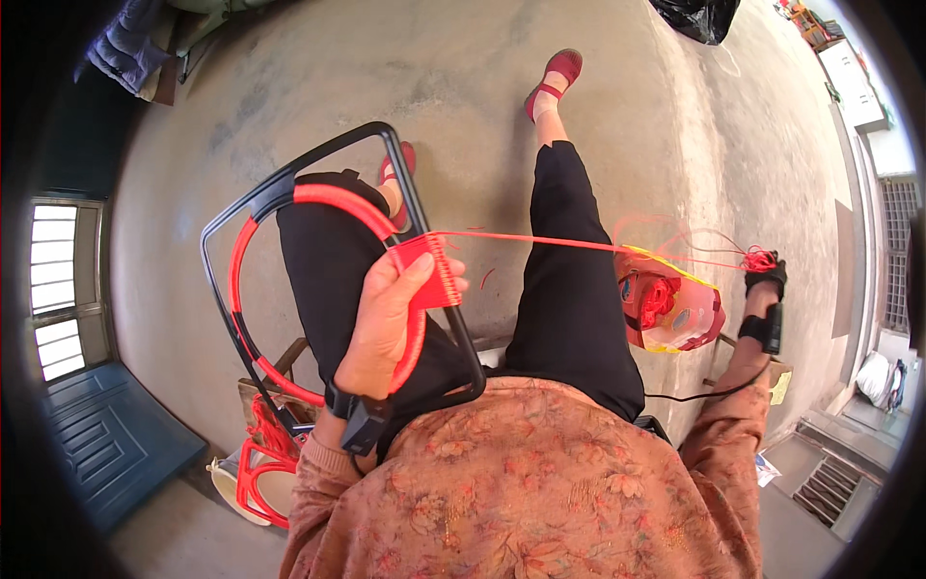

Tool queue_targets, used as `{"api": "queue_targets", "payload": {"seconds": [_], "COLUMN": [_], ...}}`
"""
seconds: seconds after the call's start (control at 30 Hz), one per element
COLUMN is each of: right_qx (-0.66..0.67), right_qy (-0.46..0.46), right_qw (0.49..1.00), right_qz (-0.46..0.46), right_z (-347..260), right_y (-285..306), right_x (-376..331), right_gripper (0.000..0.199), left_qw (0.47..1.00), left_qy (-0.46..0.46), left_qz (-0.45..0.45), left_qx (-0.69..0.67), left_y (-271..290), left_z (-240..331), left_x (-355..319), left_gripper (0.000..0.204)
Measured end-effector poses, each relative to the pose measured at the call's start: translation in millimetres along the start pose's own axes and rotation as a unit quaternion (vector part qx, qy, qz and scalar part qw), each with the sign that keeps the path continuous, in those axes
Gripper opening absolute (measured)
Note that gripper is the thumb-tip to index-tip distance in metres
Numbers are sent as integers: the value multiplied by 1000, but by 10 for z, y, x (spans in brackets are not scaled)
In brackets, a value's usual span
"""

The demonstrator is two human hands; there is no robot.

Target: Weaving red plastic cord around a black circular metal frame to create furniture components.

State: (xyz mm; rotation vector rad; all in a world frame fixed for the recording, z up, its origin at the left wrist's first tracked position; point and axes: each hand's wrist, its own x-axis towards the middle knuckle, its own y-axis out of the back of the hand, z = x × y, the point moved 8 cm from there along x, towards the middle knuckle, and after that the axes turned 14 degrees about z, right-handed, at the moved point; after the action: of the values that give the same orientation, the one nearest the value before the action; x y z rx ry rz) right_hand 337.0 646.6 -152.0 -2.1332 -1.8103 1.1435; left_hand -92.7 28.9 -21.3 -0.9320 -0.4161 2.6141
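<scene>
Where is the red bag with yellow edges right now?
In the head view, the red bag is right of centre, between the black right trouser leg and the right hand, which grips red cord.

Head-worn fisheye, facing downward, fairly near

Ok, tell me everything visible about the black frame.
The black frame is a slim, smooth bar bent into a loop with rounded corners, apparently coated metal. A ring wrapped mostly in red joins it. It is tilted over the left thigh; contact there is unclear. The left hand grips it at a flat red binding spanning bar and ring, from which a red cord runs taut to the right hand.
</scene>
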Motion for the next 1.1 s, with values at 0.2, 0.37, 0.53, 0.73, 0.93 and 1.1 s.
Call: {"api": "queue_targets", "payload": {"seconds": [0.2,0.37,0.53,0.73,0.93,1.1], "right_qx": [-296,-508,-662,-460,-355,-382], "right_qy": [2,108,12,-9,310,222], "right_qw": [946,655,409,741,642,665], "right_qz": [-130,-549,-629,-488,-604,-602], "right_z": [354,1532,3050,3202,2559,2658], "right_y": [-1196,-2055,-2064,-2516,-2923,-2907], "right_x": [-1337,-3778,-4636,-4498,-5189,-5296], "right_gripper": [46,37,59,61,42,29], "left_qw": [998,993,998,958,741,781], "left_qy": [49,31,2,-236,-602,-565], "left_qz": [-43,30,55,130,152,155], "left_qx": [-10,-106,9,101,256,218], "left_y": [-216,-95,4,69,-192,-135], "left_z": [-250,-278,-373,-2,507,529], "left_x": [-86,59,82,-33,-615,-586], "left_gripper": [31,35,17,16,19,26]}}
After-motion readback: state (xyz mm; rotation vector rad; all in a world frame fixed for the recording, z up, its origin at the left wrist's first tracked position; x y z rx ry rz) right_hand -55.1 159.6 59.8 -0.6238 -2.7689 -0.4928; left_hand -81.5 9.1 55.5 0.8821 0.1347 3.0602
